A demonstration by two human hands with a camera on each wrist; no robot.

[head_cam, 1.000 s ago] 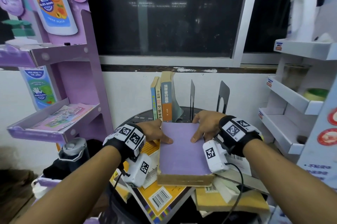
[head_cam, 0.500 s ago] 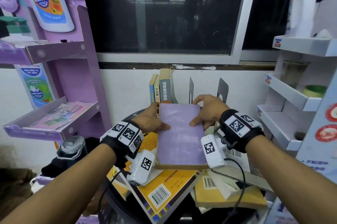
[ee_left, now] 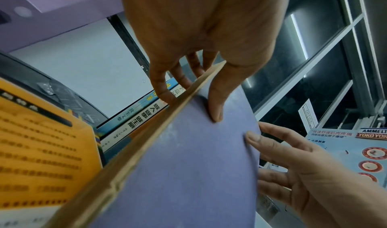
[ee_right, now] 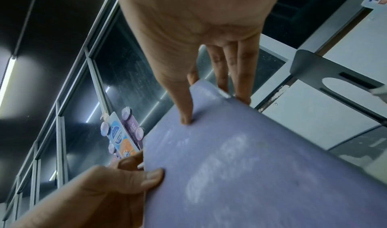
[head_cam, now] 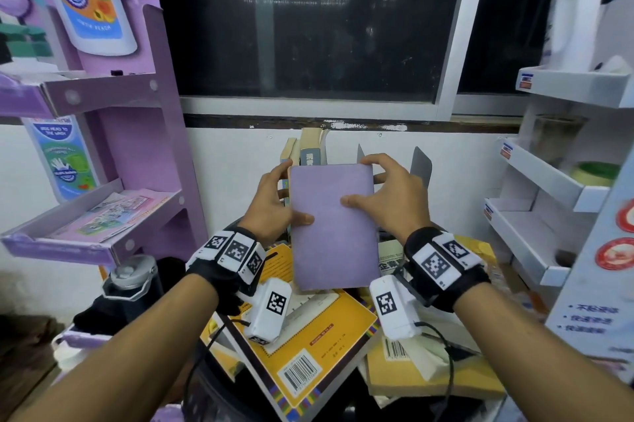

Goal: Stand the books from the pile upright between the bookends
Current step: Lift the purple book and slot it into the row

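Hands either side, the left hand (head_cam: 274, 205) and right hand (head_cam: 387, 197) each grip the purple book (head_cam: 332, 226), thumbs on the cover, fingers behind, holding it above the pile (head_cam: 308, 346) and in front of the standing books (head_cam: 308, 154). It looks stiff and fairly light, its smooth cover perhaps slippery, so gripping both long edges seems wise.

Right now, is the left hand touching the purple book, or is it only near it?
Touching. In the left wrist view the left hand pinches the purple book, thumb flat on the cover, fingers behind the edge. The head view agrees.
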